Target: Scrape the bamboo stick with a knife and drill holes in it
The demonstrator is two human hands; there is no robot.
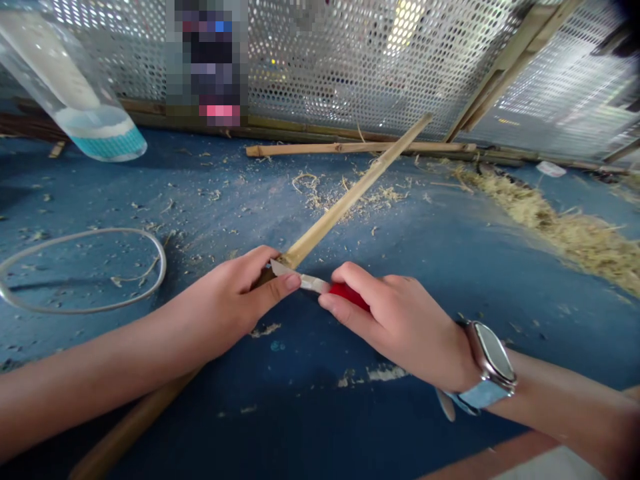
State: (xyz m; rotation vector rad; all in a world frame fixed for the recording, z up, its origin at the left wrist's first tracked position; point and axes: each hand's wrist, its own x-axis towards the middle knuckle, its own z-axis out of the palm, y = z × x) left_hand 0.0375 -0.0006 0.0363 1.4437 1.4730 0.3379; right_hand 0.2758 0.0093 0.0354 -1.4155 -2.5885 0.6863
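A long bamboo stick runs slantwise from the lower left up to the wall. My left hand is closed around it near its middle, the thumb resting by a blade. In my right hand is a knife with a red handle and a short pale blade. The blade lies across the stick at a node, right beside my left thumb. Part of the handle is hidden in my right fist. The wrist behind that hand wears a watch with a light blue strap.
Fine shavings litter the blue surface. At right lies a long heap of shavings. Another bamboo piece rests by the perforated wall. A pale hoop lies left, below a clear bottle holding bluish liquid.
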